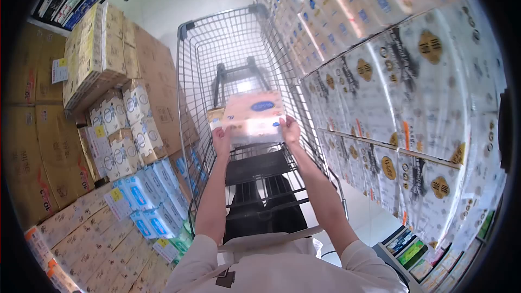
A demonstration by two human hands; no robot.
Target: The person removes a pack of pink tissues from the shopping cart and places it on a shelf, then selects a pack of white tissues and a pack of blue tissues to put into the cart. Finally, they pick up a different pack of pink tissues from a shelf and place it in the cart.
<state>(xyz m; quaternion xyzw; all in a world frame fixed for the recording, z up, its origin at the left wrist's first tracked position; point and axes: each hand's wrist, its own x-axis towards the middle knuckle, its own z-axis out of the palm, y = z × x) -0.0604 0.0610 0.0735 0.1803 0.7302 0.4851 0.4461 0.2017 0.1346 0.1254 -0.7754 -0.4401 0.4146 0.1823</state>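
Note:
Both my hands hold a pink and white package with a blue oval label [255, 109] over the metal shopping cart [187, 65]. My left hand [221, 140] grips its lower left corner, fingers closed on it. At the lower right corner my right hand [290, 130] is closed on the same package. Part of a tan and gold package [216, 116] shows behind its left side, inside the cart. A black flap [256, 167] of the cart lies below the package, nearer my body.
Tall stacks of wrapped white packs [391, 92] stand along the right. On the left are brown cartons [49, 152], yellow packs [87, 49], and blue and white packs [154, 195] with price tags. Pale floor [154, 8] shows beyond the cart.

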